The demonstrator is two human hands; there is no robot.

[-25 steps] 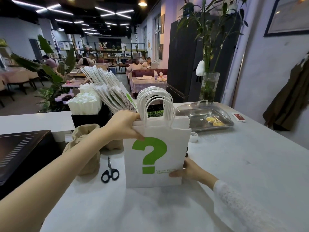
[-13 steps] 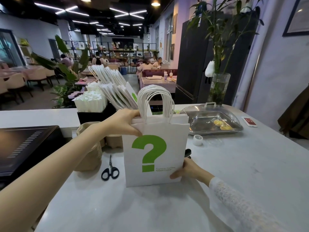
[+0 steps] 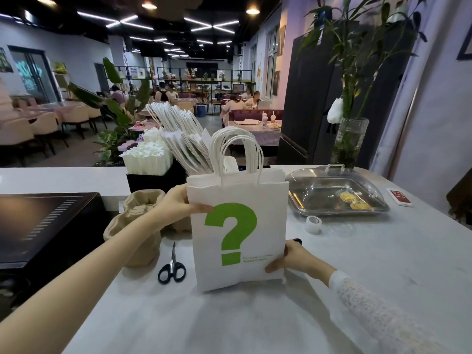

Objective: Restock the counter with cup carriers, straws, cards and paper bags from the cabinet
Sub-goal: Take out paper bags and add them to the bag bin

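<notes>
A stack of white paper bags (image 3: pixel 258 241) with a green question mark stands upright on the white counter (image 3: pixel 383 264), handles up. My left hand (image 3: pixel 178 204) grips the stack's upper left edge, thumb across the front. My right hand (image 3: pixel 293 259) holds the lower right corner. Behind the stack, a black organizer (image 3: pixel 153 181) holds more white bags (image 3: pixel 186 139) leaning left and a block of wrapped white straws (image 3: pixel 146 159). Brown pulp cup carriers (image 3: pixel 138 226) sit stacked left of the bags.
Black scissors (image 3: pixel 172 268) lie just left of the stack. A tape roll (image 3: pixel 313 224), a lidded steel tray (image 3: pixel 337 192) and a phone (image 3: pixel 399 197) lie to the right. A dark screen (image 3: pixel 43 223) sits at left, a plant vase (image 3: pixel 348 143) at the back right.
My left hand slid from the top of the stack down onto its upper left edge. The view shifted slightly; the bags stay standing in about the same spot.
</notes>
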